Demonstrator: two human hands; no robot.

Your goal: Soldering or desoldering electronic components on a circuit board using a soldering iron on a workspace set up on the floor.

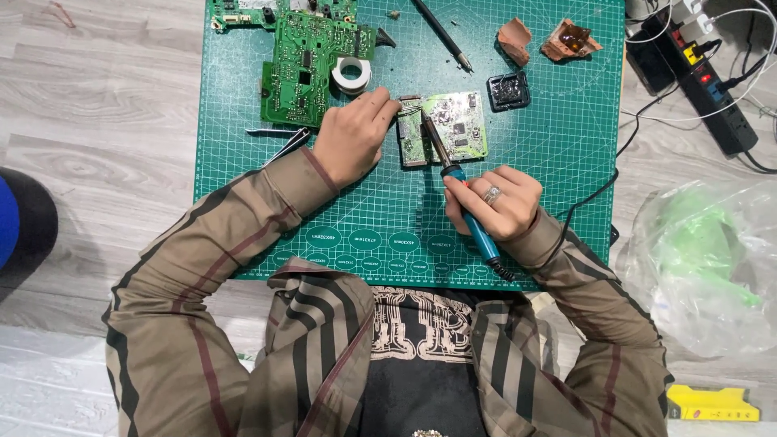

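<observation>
near the far edge of the green cutting mat (550, 162), the left hand (350, 137) is pinning a small circuit board (445, 125) while the right hand (494, 202), gripping a blue soldering iron (461, 190), is touching its tip down; soldering appears underway, needing steady contact.

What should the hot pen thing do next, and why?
Probably lower the soldering iron tip a touch onto the small circuit board. The right hand aims it there, and the left hand already steadies the board's edge on the green mat.

Green cutting mat (566, 162) on the wooden floor (97, 105) carries circuit boards (303, 69).
</observation>
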